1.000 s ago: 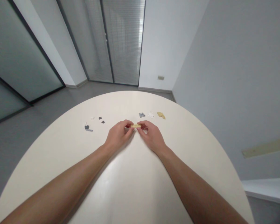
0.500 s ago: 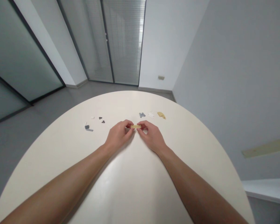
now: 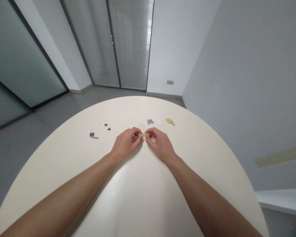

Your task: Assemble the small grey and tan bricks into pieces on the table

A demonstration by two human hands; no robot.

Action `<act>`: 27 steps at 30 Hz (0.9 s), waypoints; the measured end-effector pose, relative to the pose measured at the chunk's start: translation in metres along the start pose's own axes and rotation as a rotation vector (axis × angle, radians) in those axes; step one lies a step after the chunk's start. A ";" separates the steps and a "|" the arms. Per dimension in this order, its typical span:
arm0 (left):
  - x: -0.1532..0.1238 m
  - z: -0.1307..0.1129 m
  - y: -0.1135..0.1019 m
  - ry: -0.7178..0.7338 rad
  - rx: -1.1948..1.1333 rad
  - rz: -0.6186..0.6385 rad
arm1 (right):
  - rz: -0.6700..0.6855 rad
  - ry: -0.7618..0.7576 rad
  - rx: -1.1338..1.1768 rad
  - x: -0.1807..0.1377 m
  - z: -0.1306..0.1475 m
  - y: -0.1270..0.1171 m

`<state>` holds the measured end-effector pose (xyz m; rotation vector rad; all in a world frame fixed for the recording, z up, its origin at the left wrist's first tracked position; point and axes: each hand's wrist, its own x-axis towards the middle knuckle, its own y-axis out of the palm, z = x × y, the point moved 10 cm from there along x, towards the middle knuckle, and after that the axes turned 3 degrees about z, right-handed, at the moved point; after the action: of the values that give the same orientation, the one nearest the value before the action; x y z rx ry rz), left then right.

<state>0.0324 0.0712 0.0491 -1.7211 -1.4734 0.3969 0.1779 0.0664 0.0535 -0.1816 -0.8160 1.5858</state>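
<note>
Tan building plate point(image 3: 143, 134) pinched between both hands
Its ends are gripped by the closed fingers of the left hand point(image 3: 125, 143) and right hand point(image 3: 161, 144), above the round white table point(image 3: 143, 187).

A small tan plate point(image 3: 143, 134), long and narrow with a bumpy studded top, lies almost level just below the center of the frame. Its ends are pinched between the left hand point(image 3: 125, 143) and the right hand point(image 3: 161, 144). A tiny red piece point(image 3: 139, 134) shows at its left end, partly hidden by the fingers; whether the two are joined is unclear.
</note>
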 end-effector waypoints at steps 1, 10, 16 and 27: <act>0.000 -0.001 0.000 0.003 -0.006 0.005 | 0.000 -0.001 0.001 0.000 0.000 0.000; 0.000 -0.003 0.002 0.016 -0.035 0.020 | -0.010 0.013 0.003 -0.001 -0.001 0.000; 0.000 -0.005 0.002 0.025 -0.041 0.034 | -0.015 0.031 -0.018 -0.001 -0.001 -0.001; 0.000 -0.006 0.002 0.021 -0.036 0.043 | -0.012 0.045 -0.045 -0.001 -0.002 -0.001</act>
<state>0.0379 0.0689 0.0512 -1.7828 -1.4383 0.3769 0.1800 0.0662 0.0529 -0.2430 -0.8167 1.5476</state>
